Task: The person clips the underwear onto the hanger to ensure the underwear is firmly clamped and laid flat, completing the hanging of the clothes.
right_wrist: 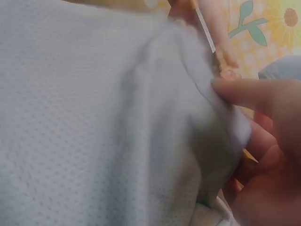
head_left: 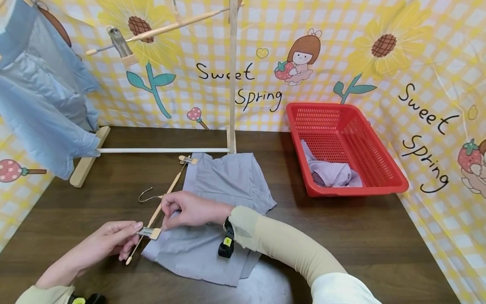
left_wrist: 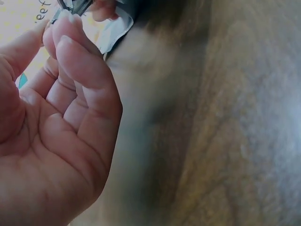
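Grey shorts (head_left: 224,177) lie on the table with their waistband toward the left. Along the waistband lies a wooden clip hanger (head_left: 172,185) with a metal hook. Its far clip (head_left: 188,160) sits on the far waistband corner. My left hand (head_left: 108,242) pinches the metal levers of the near clip (head_left: 149,232), beside the near part of the waistband; whether its jaws grip cloth is unclear. Close to that clip, my right hand (head_left: 193,209) pinches the waistband edge between thumb and fingers. In the right wrist view, the shorts' cloth (right_wrist: 94,94) fills much of the picture.
A red basket (head_left: 357,190) holding lilac cloth (head_left: 334,174) stands at the back right. Behind the shorts is a rack with a wooden post (head_left: 233,84) and white bar (head_left: 163,150). Light blue clothing (head_left: 41,88) hangs at left; another clip hanger (head_left: 171,29) hangs above.
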{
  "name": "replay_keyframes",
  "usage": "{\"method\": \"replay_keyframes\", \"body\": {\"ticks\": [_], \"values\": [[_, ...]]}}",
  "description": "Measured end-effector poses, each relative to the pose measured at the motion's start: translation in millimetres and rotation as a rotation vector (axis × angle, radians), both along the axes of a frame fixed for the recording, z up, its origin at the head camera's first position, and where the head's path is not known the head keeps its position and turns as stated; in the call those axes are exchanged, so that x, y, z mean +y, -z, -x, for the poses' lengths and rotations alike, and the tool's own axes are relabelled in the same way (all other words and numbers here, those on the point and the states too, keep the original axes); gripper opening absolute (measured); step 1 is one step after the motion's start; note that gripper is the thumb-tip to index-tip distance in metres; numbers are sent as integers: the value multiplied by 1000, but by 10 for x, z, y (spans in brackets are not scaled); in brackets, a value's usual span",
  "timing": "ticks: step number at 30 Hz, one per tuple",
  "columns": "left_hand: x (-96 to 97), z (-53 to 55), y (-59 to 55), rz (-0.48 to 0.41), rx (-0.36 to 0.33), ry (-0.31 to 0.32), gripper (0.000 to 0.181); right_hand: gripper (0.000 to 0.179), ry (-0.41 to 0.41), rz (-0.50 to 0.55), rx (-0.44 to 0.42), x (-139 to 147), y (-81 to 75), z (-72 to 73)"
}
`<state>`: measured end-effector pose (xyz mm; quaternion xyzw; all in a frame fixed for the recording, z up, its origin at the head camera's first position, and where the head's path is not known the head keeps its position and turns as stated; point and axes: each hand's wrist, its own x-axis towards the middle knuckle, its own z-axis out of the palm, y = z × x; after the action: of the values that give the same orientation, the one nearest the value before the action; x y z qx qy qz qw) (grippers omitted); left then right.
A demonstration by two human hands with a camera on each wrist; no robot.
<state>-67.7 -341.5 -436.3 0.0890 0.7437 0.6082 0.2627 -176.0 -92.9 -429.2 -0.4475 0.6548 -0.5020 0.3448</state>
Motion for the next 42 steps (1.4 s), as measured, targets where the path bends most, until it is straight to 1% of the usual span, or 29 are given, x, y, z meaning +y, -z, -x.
{"method": "replay_keyframes", "body": {"ticks": [4,9,13,16,19,23,26,28,32,35,39,42], "values": [[22,15,-2,7,-5,2,38,31,18,65,-25,-2,24,23],[24,27,23,10,8,7,37,31,8,78,-60,-3,19,51],[40,27,47,4,36,16,36,29,29,69,-28,-17,19,44],[58,22,49,1,40,26,36,29,41,65,-6,-27,17,31],[66,20,38,-3,15,45,37,28,40,61,7,-39,17,27],[77,29,19,-16,-68,61,41,23,31,26,43,-45,4,39],[91,35,13,-53,-115,54,40,19,23,8,63,-41,-5,51],[111,37,14,-89,-118,58,39,18,20,11,74,-39,-8,57],[186,37,15,-179,-140,95,38,16,11,30,83,-40,-19,58],[251,43,11,-214,-156,103,29,16,11,30,78,-37,-32,52],[313,56,14,-217,-129,100,17,16,28,40,82,-27,-38,44],[335,74,12,-200,-120,95,16,15,47,53,68,7,-62,49]]}}
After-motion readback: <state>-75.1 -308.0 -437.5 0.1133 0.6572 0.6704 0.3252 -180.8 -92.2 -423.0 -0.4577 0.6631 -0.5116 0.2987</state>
